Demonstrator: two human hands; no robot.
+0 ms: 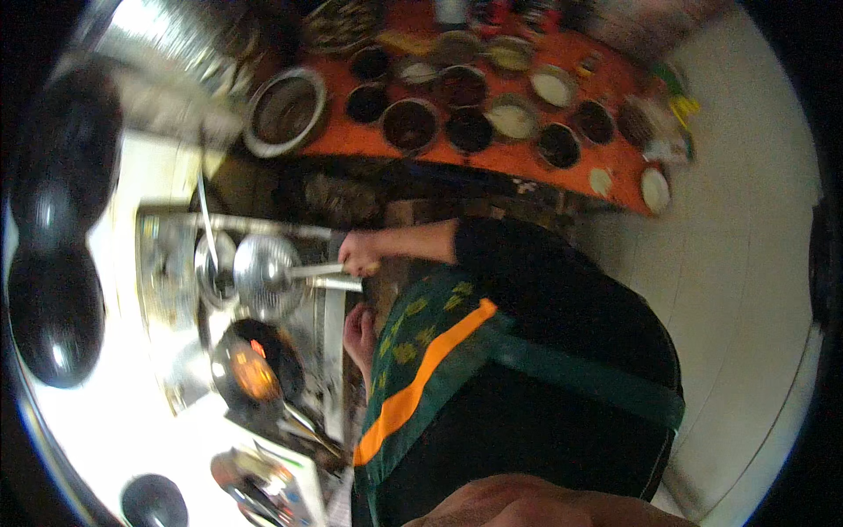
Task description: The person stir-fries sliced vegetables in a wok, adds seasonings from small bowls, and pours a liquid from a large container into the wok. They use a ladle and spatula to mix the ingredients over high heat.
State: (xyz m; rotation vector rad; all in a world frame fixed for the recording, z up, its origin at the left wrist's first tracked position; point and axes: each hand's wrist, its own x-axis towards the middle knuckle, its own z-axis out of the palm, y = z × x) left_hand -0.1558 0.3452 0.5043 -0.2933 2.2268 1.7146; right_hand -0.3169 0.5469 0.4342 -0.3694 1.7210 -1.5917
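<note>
My right hand (pixel 359 253) is closed around the handle of a large metal skimmer (pixel 267 277). The skimmer's round bowl lies over or beside a metal pot (pixel 216 267), in which a long-handled utensil leans. My left hand (pixel 359 332) is lower, at the stove's front edge (pixel 334 369), with its fingers curled; blur hides whether it holds anything. Left of that hand stands a dark wok (pixel 257 369) with a bright orange glow in it; whether this is food or a reflection is unclear. Its handle (pixel 313 428) points towards my green apron (pixel 421 342).
An orange-red table (pixel 336 141) with several bowls and a wide metal basin (pixel 286 112) stands to my right. Large black round pans (pixel 56 316) are at the far side. A white tray or board (pixel 309 487) with utensils and containers lies beyond the wok.
</note>
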